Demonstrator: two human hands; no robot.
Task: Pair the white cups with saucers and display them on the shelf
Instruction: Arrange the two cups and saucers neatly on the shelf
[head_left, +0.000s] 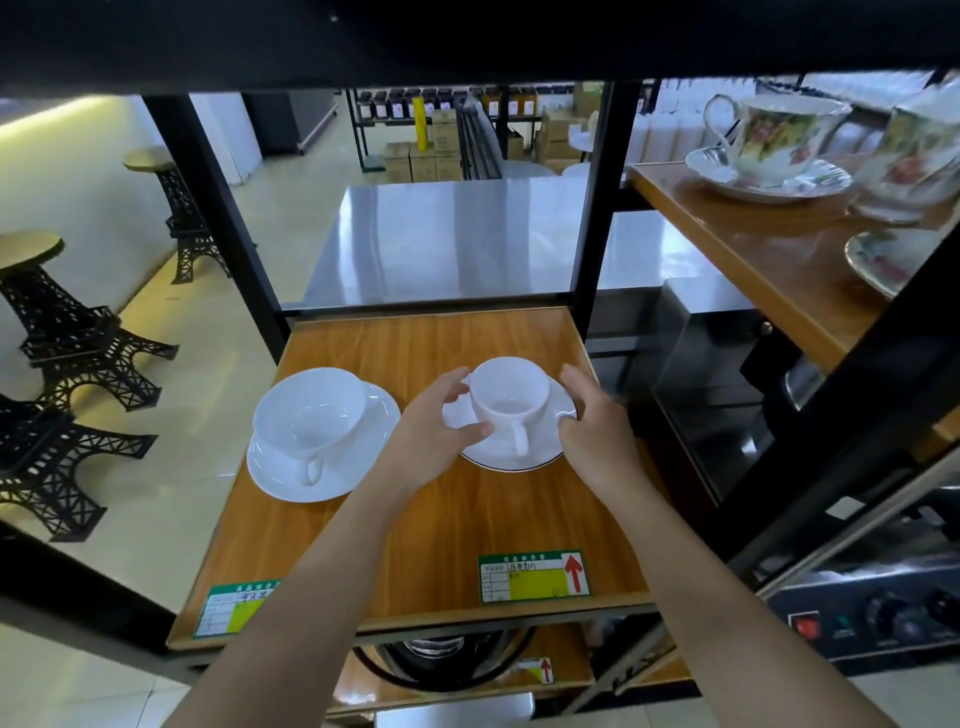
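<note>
Two white cups stand on white saucers on the wooden shelf (457, 525). The left cup (311, 415) sits on its saucer (363, 457) with the handle toward me. The right cup (511, 397) stands on a dark-rimmed saucer (506, 460), handle also toward me. My left hand (428, 434) touches that saucer's left edge, thumb near the cup. My right hand (592, 421) grips the saucer's right rim. Both hands partly hide the saucer.
Black shelf posts (223, 218) frame the board, with a dark board overhead. A higher wooden shelf (753, 244) at right carries flowered cups and saucers (774, 145). Price labels (535, 577) lie at the front edge. Tower-shaped stools (67, 332) stand on the floor at left.
</note>
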